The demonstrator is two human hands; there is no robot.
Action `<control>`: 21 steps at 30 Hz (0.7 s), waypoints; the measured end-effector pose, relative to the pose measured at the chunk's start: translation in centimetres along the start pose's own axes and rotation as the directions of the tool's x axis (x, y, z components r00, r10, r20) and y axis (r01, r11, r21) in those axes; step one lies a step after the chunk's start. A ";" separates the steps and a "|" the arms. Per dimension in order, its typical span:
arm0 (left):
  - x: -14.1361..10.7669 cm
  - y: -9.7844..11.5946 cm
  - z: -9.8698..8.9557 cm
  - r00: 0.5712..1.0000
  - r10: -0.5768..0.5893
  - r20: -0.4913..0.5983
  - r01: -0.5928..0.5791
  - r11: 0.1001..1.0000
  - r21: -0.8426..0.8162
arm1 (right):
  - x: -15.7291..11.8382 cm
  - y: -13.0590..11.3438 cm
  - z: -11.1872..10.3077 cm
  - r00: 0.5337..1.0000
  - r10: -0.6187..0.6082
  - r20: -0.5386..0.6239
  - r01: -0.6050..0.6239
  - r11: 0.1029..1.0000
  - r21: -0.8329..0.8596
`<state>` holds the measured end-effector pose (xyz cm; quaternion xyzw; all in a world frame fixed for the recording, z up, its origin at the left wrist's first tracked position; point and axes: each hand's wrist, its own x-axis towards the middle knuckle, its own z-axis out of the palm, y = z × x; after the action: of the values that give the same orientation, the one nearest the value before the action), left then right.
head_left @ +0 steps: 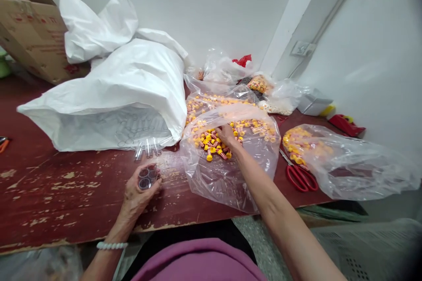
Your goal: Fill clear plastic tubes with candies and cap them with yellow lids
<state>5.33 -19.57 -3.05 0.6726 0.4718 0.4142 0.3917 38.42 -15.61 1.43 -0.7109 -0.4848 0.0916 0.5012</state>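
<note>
My left hand (140, 186) is closed around several clear plastic tubes (147, 177), their round open ends facing up. Just beyond it, a few more clear tubes (148, 149) lie at the mouth of a big white sack (132, 74), which holds many more. My right hand (226, 135) reaches into a clear plastic bag (227, 184) among small yellow-capped pieces with red-patterned bodies (211, 145). Its fingertips are hidden by the pile and the film, so I cannot tell whether they grip a piece.
Red-handled scissors (301, 178) lie right of the open bag, beside another bag of yellow-capped pieces (298, 140). A cardboard box (33, 30) stands at the back left. Plastic bags (220, 68) and a white box (313, 102) sit along the wall. The red table (82, 189) has worn paint.
</note>
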 end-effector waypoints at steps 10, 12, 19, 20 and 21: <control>-2.8 2.5 1.8 0.998 -0.040 0.039 0.046 0.987 -0.156 | -6.8 -4.1 -1.7 0.998 -0.009 -0.068 0.026 0.965 0.260; -3.5 3.4 2.6 0.995 0.012 0.102 0.004 0.987 -0.163 | -10.2 -6.5 -1.5 0.995 -0.074 0.071 0.031 0.879 0.476; -4.5 5.8 2.6 0.973 0.138 0.186 -0.124 0.988 -0.087 | -15.6 -10.3 -1.1 0.840 -0.493 0.227 0.420 0.856 0.301; -4.6 5.9 2.5 0.972 0.148 0.183 -0.134 0.987 -0.086 | -15.6 -10.4 -1.2 0.820 -0.526 0.225 0.462 0.841 0.281; -4.7 6.0 2.4 0.971 0.161 0.179 -0.148 0.985 -0.083 | -15.5 -10.4 -1.4 0.802 -0.550 0.233 0.487 0.828 0.277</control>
<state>8.44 -25.90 0.73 0.7289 0.3649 0.3953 0.4234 25.10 -28.30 4.88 -0.4726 -0.7203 0.1073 0.4963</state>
